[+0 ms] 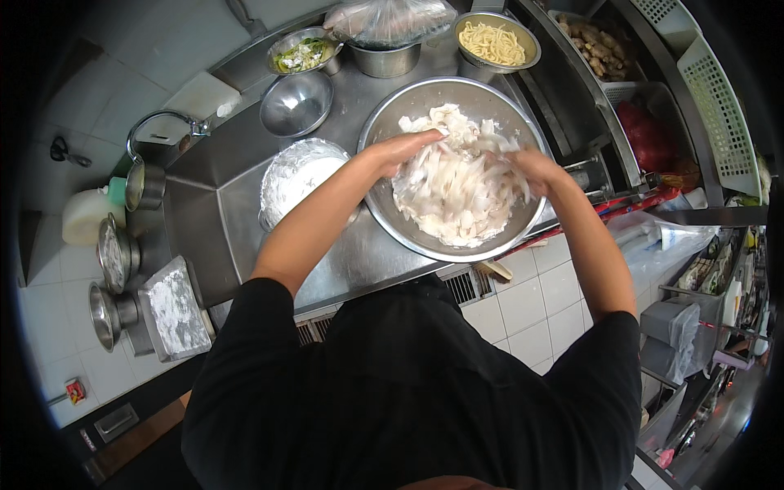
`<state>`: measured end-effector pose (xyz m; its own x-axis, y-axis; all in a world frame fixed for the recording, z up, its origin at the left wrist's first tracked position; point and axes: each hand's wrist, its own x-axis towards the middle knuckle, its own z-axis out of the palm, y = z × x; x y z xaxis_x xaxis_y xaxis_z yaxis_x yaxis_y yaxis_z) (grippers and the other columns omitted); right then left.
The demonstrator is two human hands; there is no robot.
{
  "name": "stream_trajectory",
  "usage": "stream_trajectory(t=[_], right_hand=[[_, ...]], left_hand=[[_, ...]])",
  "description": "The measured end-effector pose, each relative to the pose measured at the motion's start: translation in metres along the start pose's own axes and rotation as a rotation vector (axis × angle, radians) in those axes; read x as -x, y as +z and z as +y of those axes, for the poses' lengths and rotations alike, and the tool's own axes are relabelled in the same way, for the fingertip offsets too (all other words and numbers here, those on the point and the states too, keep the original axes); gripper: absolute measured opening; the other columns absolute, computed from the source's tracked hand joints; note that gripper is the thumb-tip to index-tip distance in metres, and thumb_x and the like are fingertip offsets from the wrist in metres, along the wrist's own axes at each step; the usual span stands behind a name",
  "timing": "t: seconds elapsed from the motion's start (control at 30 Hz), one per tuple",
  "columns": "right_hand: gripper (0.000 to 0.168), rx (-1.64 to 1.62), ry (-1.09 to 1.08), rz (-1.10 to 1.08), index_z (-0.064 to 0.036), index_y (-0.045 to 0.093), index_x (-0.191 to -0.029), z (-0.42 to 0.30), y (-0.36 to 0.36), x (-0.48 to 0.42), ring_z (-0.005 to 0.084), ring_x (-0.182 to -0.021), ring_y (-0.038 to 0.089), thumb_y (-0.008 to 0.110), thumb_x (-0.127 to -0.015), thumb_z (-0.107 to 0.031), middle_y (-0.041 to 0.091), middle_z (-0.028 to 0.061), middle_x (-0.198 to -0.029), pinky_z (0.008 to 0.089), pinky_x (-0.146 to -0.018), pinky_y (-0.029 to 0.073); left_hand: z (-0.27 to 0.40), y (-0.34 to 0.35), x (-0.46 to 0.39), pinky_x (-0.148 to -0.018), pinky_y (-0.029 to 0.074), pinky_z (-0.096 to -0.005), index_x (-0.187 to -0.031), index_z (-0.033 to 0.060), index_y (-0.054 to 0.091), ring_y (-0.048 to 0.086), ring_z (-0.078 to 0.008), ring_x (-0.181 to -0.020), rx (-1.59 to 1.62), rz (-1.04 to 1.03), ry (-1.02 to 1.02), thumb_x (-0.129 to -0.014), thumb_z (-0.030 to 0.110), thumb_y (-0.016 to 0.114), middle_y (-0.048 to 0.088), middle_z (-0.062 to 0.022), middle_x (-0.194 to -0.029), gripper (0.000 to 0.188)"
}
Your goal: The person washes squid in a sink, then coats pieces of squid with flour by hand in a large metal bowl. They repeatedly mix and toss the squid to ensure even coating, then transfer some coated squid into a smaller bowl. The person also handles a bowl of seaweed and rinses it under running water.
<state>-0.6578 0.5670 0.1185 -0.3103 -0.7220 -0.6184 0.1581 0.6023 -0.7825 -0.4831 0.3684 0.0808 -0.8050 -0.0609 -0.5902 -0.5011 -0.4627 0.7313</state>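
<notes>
A large stainless steel mixing bowl (pixel 404 240) rests on the metal counter in front of me. Inside it lies a heap of pale, flour-coated food strips (pixel 456 208); what food they are I cannot tell. My left hand (pixel 407 150) reaches in from the left, thumb uppermost and fingers hidden among the strips. On the bowl's right side, my right hand (pixel 533 168) is blurred by motion, with strips against its fingers. Between both hands the strips are lifted and blurred. Left of this bowl stands a metal bowl of white powder (pixel 300 177), partly behind my left forearm.
An empty steel bowl (pixel 297 104), a bowl of greens (pixel 303 54), a pot (pixel 386 60) under a plastic bag (pixel 392 21), and a bowl of noodles (pixel 496 44) line the back. A sink (pixel 196 226) lies left, with a floured tray (pixel 177 312) beyond. Ginger (pixel 594 49) sits right.
</notes>
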Motion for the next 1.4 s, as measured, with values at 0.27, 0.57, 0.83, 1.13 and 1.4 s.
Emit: stream_trajectory(t=[0.27, 0.57, 0.83, 1.13, 1.4], right_hand=[[0.048, -0.561, 0.118, 0.104, -0.005, 0.052, -0.122, 0.05, 0.042, -0.078, 0.0294, -0.104, 0.058, 0.039, -0.095, -0.043, 0.058, 0.0141, -0.119, 0.0479, -0.089, 0.047], [0.052, 0.347, -0.044, -0.195, -0.002, 0.051, -0.12, -0.028, 0.041, -0.022, 0.0281, -0.097, 0.062, 0.061, -0.084, -0.038, 0.059, 0.0176, -0.115, 0.0461, -0.081, 0.052], [0.05, 0.663, -0.797, 0.164, 0.001, 0.059, -0.109, 0.065, 0.092, -0.049, 0.0316, -0.096, 0.061, 0.07, -0.074, -0.032, 0.063, 0.0197, -0.106, 0.0408, -0.077, 0.048], [0.028, 0.617, -0.377, 0.167, 0.011, 0.063, -0.086, -0.008, 0.037, -0.062, 0.0299, -0.079, 0.066, 0.062, -0.07, -0.012, 0.065, 0.0268, -0.084, 0.0377, -0.07, 0.05], [0.081, 0.637, -0.143, 0.024, -0.004, 0.032, -0.138, -0.004, -0.016, -0.061, 0.0266, -0.116, 0.05, 0.07, -0.077, -0.041, 0.048, 0.0196, -0.131, 0.0369, -0.095, 0.041]], left_hand=[[-0.037, -0.016, -0.07, -0.089, 0.048, -0.0431, -0.12, 0.0056, 0.056, 0.061, -0.0251, -0.1, 0.392, -0.102, -0.1, -0.093, 0.047, 0.039, 0.062, -0.0123, -0.113, 0.052], [0.022, -0.002, -0.004, -0.1, 0.039, -0.0418, -0.131, 0.0016, 0.042, 0.047, -0.0254, -0.121, -0.368, -0.041, -0.063, -0.091, 0.045, 0.047, 0.042, -0.0186, -0.135, 0.06], [-0.051, -0.003, -0.047, -0.082, 0.053, -0.0372, -0.122, -0.0036, 0.048, 0.061, -0.0215, -0.1, 0.035, 0.093, 0.127, -0.085, 0.024, 0.061, 0.059, -0.0177, -0.114, 0.048], [0.0, -0.007, -0.038, -0.069, 0.055, -0.0325, -0.112, -0.0069, 0.057, 0.065, -0.0207, -0.082, -0.057, 0.218, 0.221, -0.085, 0.018, 0.062, 0.065, -0.0155, -0.099, 0.037], [0.002, -0.026, -0.013, -0.093, 0.046, -0.0362, -0.141, 0.0024, 0.019, 0.049, -0.0243, -0.117, -0.157, 0.229, 0.168, -0.079, 0.019, 0.071, 0.04, -0.0199, -0.135, 0.083]])
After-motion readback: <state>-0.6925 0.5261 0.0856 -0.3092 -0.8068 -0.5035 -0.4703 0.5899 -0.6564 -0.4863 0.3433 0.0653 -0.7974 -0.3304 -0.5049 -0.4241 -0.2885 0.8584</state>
